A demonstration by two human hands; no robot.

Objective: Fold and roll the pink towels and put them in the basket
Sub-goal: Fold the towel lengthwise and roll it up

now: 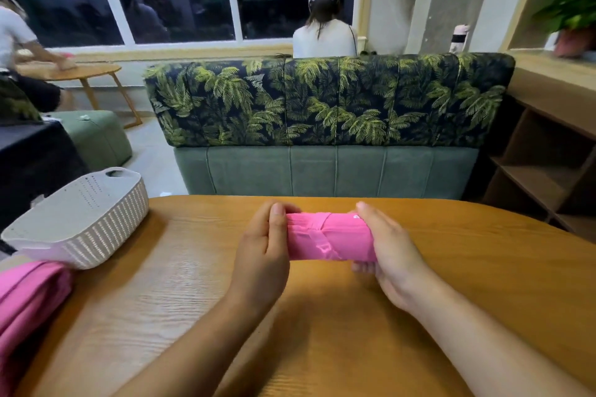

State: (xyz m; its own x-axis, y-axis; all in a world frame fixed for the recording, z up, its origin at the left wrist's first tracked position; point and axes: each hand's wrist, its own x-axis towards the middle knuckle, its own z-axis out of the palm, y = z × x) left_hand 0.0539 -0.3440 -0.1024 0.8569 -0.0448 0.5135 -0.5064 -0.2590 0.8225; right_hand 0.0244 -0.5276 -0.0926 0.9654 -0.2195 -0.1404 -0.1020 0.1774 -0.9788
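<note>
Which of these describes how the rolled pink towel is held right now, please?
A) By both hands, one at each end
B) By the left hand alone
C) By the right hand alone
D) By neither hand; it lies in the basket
A: the left hand grips one end of the rolled pink towel and the right hand grips the other, well apart from the basket.

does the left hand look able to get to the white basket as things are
Probably yes: only bare table lies between the left hand and the basket. That hand does grip one end of the rolled pink towel, the right hand the other.
</note>
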